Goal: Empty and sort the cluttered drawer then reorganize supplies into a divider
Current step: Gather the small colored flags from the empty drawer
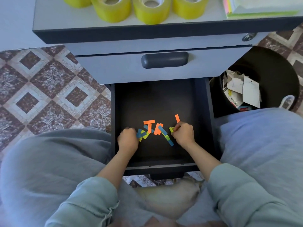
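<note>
Emptying is judged the step in hand: coloured strips (154, 128) are strewn in the open drawer (155, 99), the grip of the left hand (127, 139) is closed on blue and yellow ones, that of the right hand (184, 134) on a yellow one, and the loose rest is to be gathered next.

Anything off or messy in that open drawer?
Orange, blue and yellow paper strips lie scattered, overlapping at odd angles on the drawer floor between left hand and right hand, which pinches a yellow strip. One orange strip lies apart.
</note>
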`<state>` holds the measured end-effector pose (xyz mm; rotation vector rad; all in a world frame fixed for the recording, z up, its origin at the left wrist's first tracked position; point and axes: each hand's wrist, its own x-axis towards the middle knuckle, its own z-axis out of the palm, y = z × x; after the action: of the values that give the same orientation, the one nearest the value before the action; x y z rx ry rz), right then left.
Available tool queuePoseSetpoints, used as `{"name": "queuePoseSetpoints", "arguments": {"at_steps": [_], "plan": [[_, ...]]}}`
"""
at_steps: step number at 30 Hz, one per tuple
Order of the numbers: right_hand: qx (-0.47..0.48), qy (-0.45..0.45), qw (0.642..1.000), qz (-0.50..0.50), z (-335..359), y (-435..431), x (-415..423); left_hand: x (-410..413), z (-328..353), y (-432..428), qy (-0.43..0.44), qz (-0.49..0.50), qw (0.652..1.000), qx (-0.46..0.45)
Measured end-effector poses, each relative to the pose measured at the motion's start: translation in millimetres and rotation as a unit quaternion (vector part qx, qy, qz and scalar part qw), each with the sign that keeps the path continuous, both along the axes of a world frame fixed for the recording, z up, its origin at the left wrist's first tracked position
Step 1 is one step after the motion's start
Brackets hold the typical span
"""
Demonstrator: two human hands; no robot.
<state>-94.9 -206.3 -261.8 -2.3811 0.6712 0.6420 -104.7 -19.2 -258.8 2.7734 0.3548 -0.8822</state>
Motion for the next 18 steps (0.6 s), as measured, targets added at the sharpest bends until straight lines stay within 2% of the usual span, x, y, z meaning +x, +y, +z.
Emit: {"name": "queuePoseSetpoints", "arguments": {"at_steps": [5, 10, 15, 18], "plan": [[-0.065, 0.031, 0.997, 0.007, -5.0, 5.5, -3.1, 3.1, -0.8, 3.2, 0.034, -0.021, 0.999, -0.009], [-0.077, 0.043, 0.996, -0.006, -7.4, 9.7, -1.4, 5.1, 0.1, 6.1, 0.071, 0.010, 0.995, -0.075], [-0.073, 0.045, 0.996, -0.001, -5.6, 11.6, -1.3, 9.9, -0.7, 6.5, 0.042, 0.092, 0.982, -0.160], [-0.064, 0.037, 0.997, -0.028, -4.5, 8.3, -0.9, 11.3, -1.0, 6.7, 0.020, 0.111, 0.981, -0.155]]}}
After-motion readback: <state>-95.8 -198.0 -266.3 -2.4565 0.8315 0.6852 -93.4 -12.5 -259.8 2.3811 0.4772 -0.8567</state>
